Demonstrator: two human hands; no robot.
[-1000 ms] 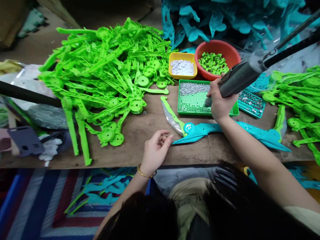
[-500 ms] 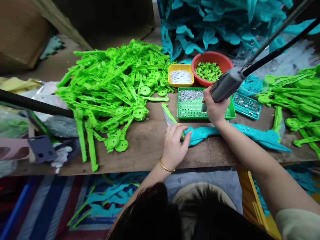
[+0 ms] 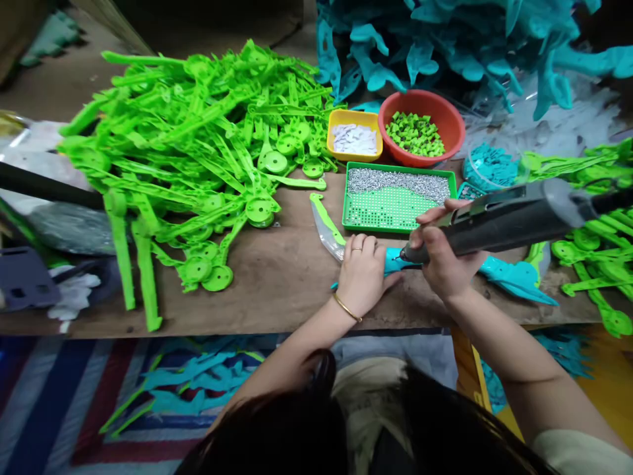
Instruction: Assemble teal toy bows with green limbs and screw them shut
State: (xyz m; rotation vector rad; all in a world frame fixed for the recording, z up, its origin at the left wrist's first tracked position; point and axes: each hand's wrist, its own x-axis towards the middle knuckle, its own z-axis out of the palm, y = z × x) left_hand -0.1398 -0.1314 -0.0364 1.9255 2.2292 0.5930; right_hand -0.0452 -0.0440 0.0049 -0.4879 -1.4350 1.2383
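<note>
My right hand (image 3: 450,264) is wrapped around a dark grey electric screwdriver (image 3: 509,221), which lies tilted with its tip pointing left. The tip meets a long turquoise plastic part (image 3: 514,272) on the bench. My left hand (image 3: 363,270), with a ring and a gold bangle, presses over the left end of that part, fingers closed around it. From under the left hand a curved green and clear plastic piece (image 3: 326,221) sticks out up and to the left. Just behind the hands sits a green perforated tray (image 3: 373,221) with small silver screws (image 3: 395,181).
A large heap of bright green plastic parts (image 3: 198,145) covers the bench's left. Behind the tray stand a yellow tub (image 3: 355,155) of white pieces and a red bowl (image 3: 452,128) of small green pieces. Turquoise parts (image 3: 445,39) pile up at the back; more green parts (image 3: 598,244) lie right.
My right hand has brought the screwdriver from above the screw tray down to the turquoise part, tilting it flatter. My left hand has moved onto the part's left end. The view has shifted slightly.
</note>
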